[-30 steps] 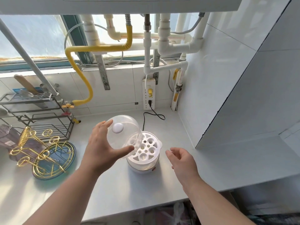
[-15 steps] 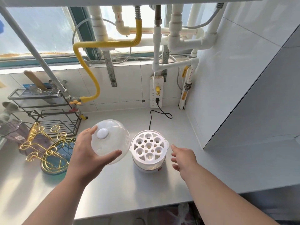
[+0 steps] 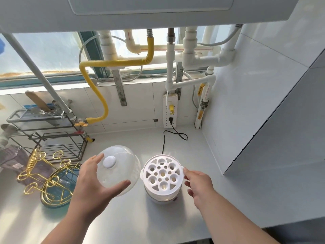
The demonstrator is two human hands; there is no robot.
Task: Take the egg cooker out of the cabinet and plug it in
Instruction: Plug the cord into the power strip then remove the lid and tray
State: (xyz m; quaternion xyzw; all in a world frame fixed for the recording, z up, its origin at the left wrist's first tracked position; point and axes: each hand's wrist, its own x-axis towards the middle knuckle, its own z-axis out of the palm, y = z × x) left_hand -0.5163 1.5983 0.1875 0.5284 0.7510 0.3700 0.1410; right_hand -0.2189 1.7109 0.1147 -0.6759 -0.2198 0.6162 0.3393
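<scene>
Left hand [image 3: 91,180] cups the clear domed lid [image 3: 118,170], thumb under and fingers spread over its rim, holding it clear beside the egg cooker [image 3: 162,178]. Right hand [image 3: 198,182] loosely open at the tray's edge, gripping nothing. Cooker sits on the counter [image 3: 123,219], black cord [image 3: 168,136] in the wall strip [image 3: 170,111].

No readable text anywhere. Pipe valve [image 3: 200,91] has yellow markings, too blurred to read. Tag on the bag [image 3: 16,166] at left is also illegible.
</scene>
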